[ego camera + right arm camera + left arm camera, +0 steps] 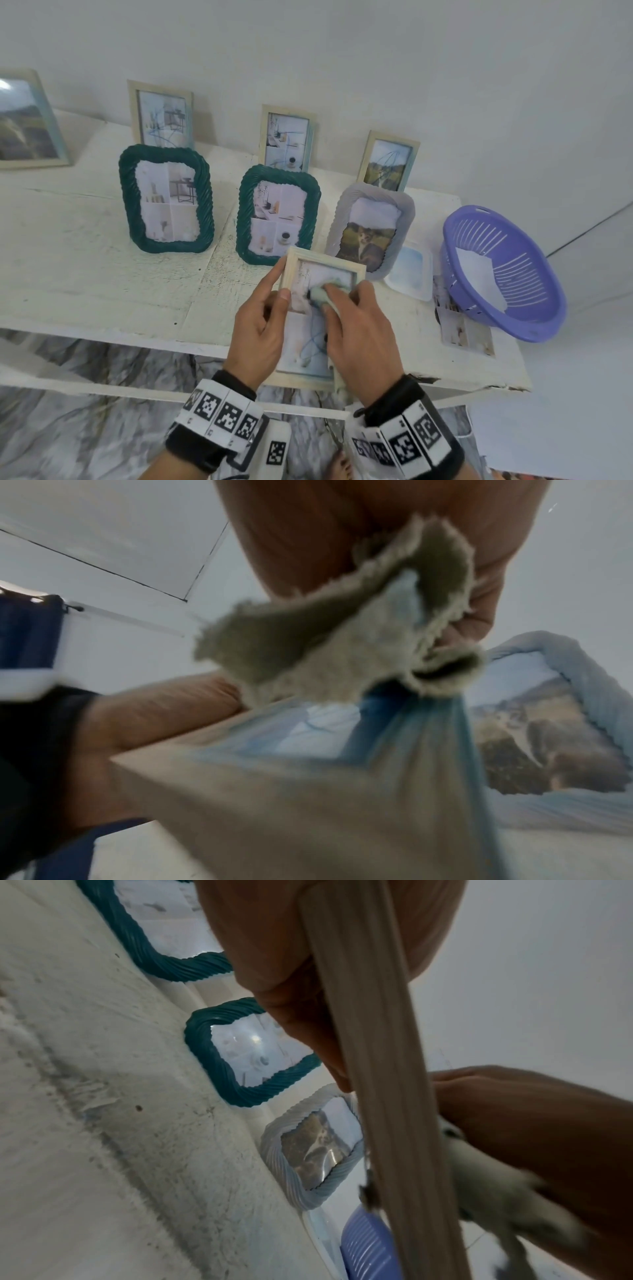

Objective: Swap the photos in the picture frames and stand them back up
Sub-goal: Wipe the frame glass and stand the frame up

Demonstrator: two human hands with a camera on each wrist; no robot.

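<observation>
Gripping wooden frame, left hand; right hand pressing cloth; no legible writing

- Premises: a domestic room, apparently a home.
- Evidence: worn white-painted wooden table against a plain white wall; marble-pattern floor; dark blue curtain on a rod; purple plastic colander; framed household photos.

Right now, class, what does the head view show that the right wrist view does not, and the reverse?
Head only: two dark green frames standing on the white table, the purple colander.

Right wrist only: a dark blue curtain.

Both: the left hand gripping the wooden frame, the right hand pressing a cloth on it, the grey cat-photo frame.
</observation>
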